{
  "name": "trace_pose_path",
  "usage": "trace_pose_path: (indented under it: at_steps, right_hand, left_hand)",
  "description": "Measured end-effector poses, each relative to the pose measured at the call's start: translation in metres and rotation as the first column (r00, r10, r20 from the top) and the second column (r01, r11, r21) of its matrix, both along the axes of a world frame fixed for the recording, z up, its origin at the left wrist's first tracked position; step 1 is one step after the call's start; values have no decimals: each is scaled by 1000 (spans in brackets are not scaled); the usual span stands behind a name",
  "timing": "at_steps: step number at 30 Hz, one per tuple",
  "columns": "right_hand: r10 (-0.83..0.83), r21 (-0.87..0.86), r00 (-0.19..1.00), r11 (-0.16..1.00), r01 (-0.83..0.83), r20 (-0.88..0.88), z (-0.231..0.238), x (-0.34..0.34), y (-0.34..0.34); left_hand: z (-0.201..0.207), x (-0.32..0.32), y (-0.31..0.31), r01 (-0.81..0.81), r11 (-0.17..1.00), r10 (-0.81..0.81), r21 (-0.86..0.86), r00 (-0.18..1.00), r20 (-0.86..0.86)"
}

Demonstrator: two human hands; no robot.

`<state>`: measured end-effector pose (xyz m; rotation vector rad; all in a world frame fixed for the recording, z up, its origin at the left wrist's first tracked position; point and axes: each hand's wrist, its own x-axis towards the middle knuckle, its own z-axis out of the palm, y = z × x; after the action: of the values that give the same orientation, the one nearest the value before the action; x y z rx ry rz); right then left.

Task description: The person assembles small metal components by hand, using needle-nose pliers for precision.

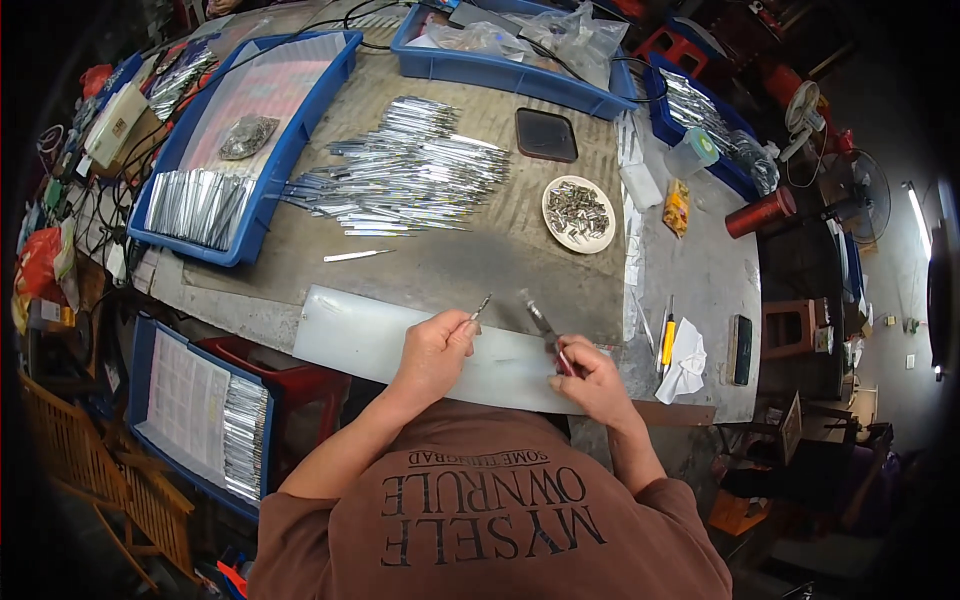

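Dark capital lettering (480, 485) runs upside down across the front of the brown short-sleeved shirt (330, 545), the big lines nearer the hem of the pic. Over on the R, a small yellow-orange printed packet (677, 208), its print too tiny to read.

Now the hands! L hand (432, 352), forearm slanting up & in from lower L, fingers curled, thumb & index pinching a small silver metal piece (482, 304) that pokes up past the fingertips, approx. mid-table. R hand (592, 382), forearm coming up from lower R & tipped inward, fingers wrapped round a slim dark tool w/ reddish handle (542, 322); it leans up-L, tip blurred, so can't ID the type. Tool & piece well apart, both above the long pale translucent board (350, 325) at the table's near edge.

Beyond: a big pile of slim silver metal rods (410, 170), plus a round cream bowl (583, 249) full of tiny metal bits (578, 212), R of the pile.
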<state>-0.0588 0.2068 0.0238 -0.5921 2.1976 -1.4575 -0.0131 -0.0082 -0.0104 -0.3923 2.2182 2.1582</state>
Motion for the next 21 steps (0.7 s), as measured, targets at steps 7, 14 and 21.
trace_pose_path:
  at_steps: [7,14,21]
  right_hand:
    - [3,397,834,881,259,-552,-24,-14,5]
    - [76,479,717,791,380,-693,-18,-10,-8]
    - [-127,-156,985,982,108,-115,3,-14,-26]
  left_hand:
    - [8,4,1,68,995,-71,-78,997,-41]
    - [6,6,2,151,977,-162,-153,985,-59]
    - [20,10,9,215,964,-231,-159,969,-85]
